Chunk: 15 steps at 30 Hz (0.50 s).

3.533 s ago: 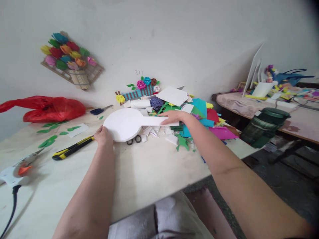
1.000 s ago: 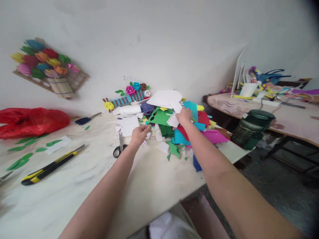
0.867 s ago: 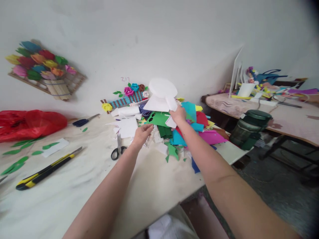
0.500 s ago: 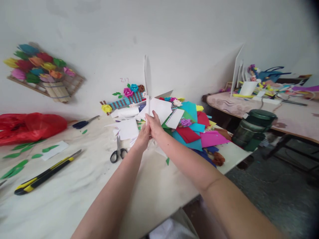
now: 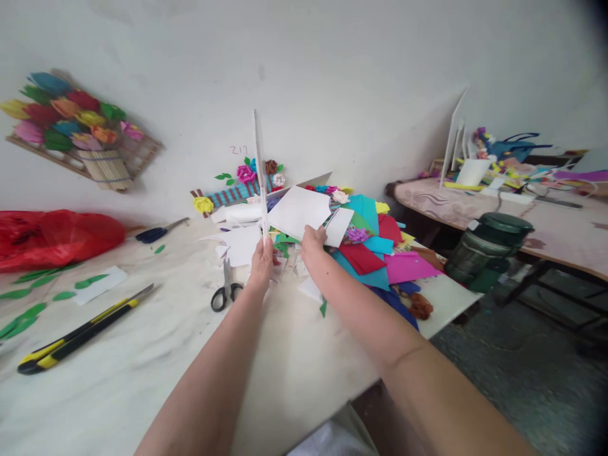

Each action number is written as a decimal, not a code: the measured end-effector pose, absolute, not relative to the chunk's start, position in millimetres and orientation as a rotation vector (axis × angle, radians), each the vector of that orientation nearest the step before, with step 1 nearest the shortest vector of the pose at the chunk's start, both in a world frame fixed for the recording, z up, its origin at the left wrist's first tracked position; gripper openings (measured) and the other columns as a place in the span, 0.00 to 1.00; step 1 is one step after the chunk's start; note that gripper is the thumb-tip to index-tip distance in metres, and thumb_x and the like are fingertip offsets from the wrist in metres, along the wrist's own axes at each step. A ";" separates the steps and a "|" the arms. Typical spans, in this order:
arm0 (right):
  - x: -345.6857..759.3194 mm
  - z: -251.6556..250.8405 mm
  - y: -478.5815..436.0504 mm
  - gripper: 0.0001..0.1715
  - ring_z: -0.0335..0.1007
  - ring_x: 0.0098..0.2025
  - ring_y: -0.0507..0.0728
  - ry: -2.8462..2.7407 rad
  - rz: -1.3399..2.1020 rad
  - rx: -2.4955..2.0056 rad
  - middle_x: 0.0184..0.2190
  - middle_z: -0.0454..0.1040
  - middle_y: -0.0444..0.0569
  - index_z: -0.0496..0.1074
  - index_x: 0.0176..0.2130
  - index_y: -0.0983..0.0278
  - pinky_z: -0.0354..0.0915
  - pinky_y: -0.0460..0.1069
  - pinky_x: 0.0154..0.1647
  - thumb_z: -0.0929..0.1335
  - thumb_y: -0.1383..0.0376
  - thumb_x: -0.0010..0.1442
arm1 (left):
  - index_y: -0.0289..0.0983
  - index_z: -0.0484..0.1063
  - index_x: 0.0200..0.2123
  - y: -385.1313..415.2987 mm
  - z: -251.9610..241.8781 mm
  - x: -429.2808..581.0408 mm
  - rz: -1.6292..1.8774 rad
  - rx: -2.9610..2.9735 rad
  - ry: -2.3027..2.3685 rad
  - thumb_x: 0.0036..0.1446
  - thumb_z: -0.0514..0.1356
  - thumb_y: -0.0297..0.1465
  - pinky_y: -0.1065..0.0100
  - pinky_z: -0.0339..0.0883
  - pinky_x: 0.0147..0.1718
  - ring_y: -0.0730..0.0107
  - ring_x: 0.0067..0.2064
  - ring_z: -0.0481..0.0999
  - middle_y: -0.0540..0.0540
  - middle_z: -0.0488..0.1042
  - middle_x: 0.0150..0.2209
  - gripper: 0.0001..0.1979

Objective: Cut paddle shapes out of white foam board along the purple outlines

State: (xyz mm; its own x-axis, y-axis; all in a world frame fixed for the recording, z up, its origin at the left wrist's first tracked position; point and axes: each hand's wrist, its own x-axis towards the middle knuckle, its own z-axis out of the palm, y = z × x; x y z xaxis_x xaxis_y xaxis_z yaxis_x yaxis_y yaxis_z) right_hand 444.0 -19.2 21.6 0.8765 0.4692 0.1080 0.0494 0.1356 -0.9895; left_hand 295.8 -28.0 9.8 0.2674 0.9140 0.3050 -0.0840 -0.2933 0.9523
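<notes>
My left hand [image 5: 263,261] is closed round the lower end of a thin white board [image 5: 261,171], which stands upright and shows its narrow edge. To the right, my right hand [image 5: 313,244] has its fingers bent at the lower edge of a white sheet [image 5: 299,212] on the paper pile; whether it grips the sheet is too small to tell. Black-handled scissors [image 5: 227,290] lie left of my left hand. Just right of my right hand is a smaller white piece [image 5: 339,227].
Coloured paper [image 5: 408,266] is heaped at the right table edge, beside a green jug [image 5: 489,250]. A yellow-black cutter [image 5: 85,329], green leaves [image 5: 23,323], dark scissors [image 5: 159,232] and a red bag [image 5: 57,237] lie left. Paper flowers [image 5: 246,174] are at the wall.
My hands, together on the board before, are now apart. My left hand and the board have moved left; my right hand has let go of the board and moved right to the white sheet.
</notes>
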 end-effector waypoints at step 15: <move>447.3 41.7 -1.1 0.01 0.59 0.16 0.48 -0.182 0.517 -1.294 0.16 0.65 0.40 0.69 0.30 0.68 0.57 0.42 0.15 0.66 0.72 0.52 | 0.37 0.64 0.32 -26.1 5.1 295.1 1.277 1.409 0.772 0.52 0.52 0.57 0.70 0.66 0.22 0.76 0.22 0.64 0.51 0.65 0.26 0.27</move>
State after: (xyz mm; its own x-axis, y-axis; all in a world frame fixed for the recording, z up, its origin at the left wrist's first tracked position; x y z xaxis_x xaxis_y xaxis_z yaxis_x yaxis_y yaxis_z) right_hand 447.3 -1.1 41.7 0.8729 0.4624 -0.1556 -0.2636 0.1787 -0.9479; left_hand 295.1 -26.1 5.1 0.2269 0.9294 0.2912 -0.1740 -0.2555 0.9510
